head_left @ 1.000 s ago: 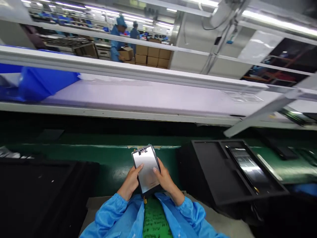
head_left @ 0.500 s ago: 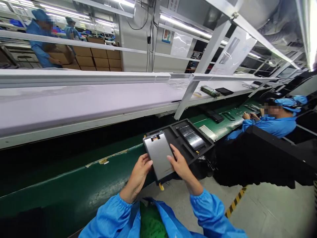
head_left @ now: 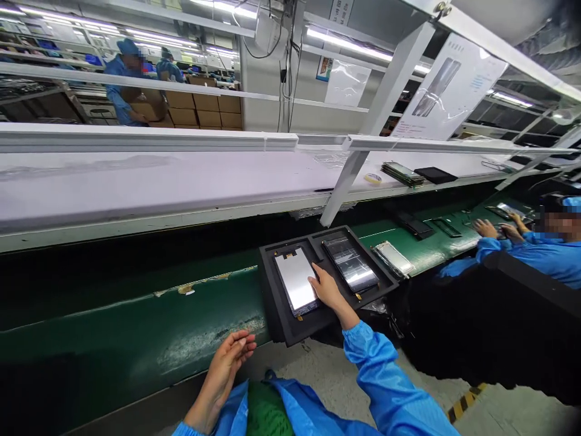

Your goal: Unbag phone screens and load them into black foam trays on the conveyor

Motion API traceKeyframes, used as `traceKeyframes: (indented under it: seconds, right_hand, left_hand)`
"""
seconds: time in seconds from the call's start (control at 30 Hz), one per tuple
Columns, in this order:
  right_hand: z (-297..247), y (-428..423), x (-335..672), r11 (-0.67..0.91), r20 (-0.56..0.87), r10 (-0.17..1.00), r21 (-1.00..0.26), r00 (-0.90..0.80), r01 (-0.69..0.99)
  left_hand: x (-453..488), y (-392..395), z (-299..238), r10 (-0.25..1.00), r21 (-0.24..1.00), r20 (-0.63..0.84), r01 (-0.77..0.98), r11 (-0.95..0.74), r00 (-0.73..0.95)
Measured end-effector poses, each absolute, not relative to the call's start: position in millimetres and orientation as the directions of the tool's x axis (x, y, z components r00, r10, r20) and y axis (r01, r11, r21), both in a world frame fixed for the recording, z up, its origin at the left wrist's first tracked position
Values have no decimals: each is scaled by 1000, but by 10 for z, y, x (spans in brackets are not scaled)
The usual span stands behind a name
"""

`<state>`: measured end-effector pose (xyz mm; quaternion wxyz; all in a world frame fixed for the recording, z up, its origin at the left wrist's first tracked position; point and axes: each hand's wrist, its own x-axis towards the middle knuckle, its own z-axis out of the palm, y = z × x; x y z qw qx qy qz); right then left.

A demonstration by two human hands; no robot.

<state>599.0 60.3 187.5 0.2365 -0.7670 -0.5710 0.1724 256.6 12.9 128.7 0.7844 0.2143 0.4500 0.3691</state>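
While touching a silver-backed display panel [head_left: 295, 280] only along its right edge: right hand [head_left: 328, 292] open and flat, fingers [head_left: 316, 276] extended, no closed grip on anything. Panel lying silver side up inside the left compartment of a black tray [head_left: 278, 321], with a small yellow tab at its lower end (the tab's exact fixing too small to make out). Left hand [head_left: 229, 362] also open and empty, palm up with fingers gently curved, well apart from the tray and over the worn edge of a green conveyor [head_left: 136, 321]. Blue cleanroom sleeves [head_left: 381, 375] on both forearms. Just beside the first panel, in the tray's right compartment, a second panel [head_left: 351, 263] with glossy glass showing; next to the tray, on the green belt, a clear-wrapped panel [head_left: 394, 259]. Farther along the belt, a co-worker's hands [head_left: 485, 228] at work, blue sleeves alongside. Higher up, on a white upper shelf [head_left: 136, 188]: a roll of tape [head_left: 373, 178], a stack of panels [head_left: 402, 174] and a black tablet [head_left: 436, 175]. Far behind, a person in blue [head_left: 122, 79] with a carton [head_left: 145, 108], close to stacked cardboard boxes [head_left: 204, 103].
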Motion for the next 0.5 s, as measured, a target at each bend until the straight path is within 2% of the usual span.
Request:
traceKeyframes:
  seconds: [0.07,0.13,0.33,0.4,0.5]
  right_hand:
    - [1978,538,5950,-226,71,959,-389,274,893]
    - [2061,490,5877,-202,97,966,-303,241,931]
    - [1927,460,5584,-85,14,996,-211,90,974]
    - [1788,514,5592,-71,96,991,-192,91,979]
    - [1660,780,5631,-19,289,953,-253,94,967]
  left_hand:
    - [2499,82,1181,763,643,-586,-416,643,274]
    - [2439,58,1116,758,630,-612,-440,640,225]
    - [2375,16,1171,806,664,-573,-493,562,146]
    - [2367,50,1184,829,676,-537,-507,534,157]
    - [2212,207,1130,825,656,-530,-520,547,198]
